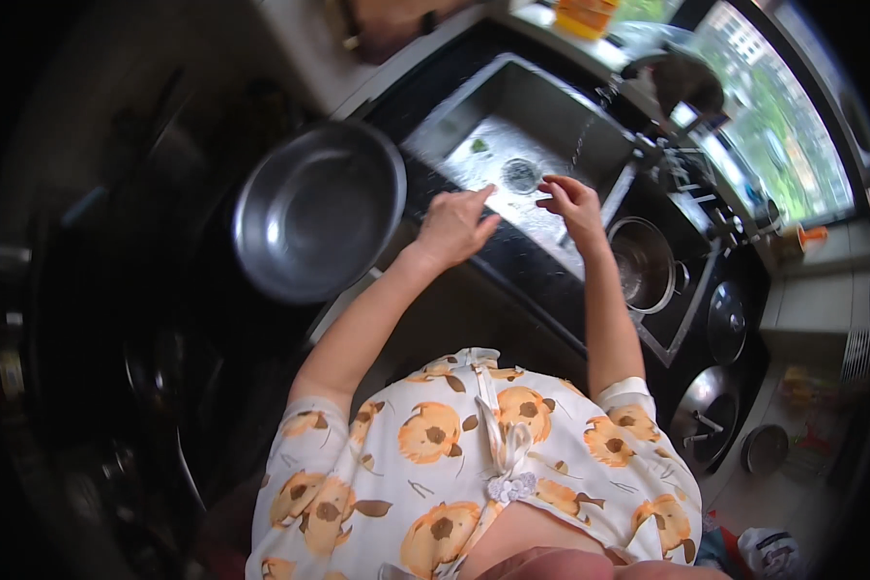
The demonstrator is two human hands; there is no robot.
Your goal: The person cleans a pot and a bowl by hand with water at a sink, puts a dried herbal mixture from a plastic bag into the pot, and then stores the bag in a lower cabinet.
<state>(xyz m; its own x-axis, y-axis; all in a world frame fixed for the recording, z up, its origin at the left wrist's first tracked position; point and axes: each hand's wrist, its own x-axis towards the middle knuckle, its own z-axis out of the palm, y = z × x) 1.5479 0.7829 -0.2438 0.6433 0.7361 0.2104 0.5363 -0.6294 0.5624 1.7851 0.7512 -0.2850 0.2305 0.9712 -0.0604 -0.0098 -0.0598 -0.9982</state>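
Both of my hands hang over a stainless steel sink basin (551, 112) with a wet, bright bottom. My left hand (455, 226) is above the near edge, its index finger pointing inward and its thumb apart. Nothing is visible in it. My right hand (574, 209) is just right of the round drain strainer (522, 176), fingers loosely bent and seemingly holding nothing. A small green scrap (478, 146) lies on the basin floor beyond the left hand. Left of that hand is a large, round, dark metal pan (319, 210).
A steel pot (641, 264) sits in the second sink compartment, right of my right forearm. Farther right are a glass lid (727, 322) and a metal lid (707, 417) on the black counter. A window (776, 123) is behind the sink, with an orange package (586, 18) near it.
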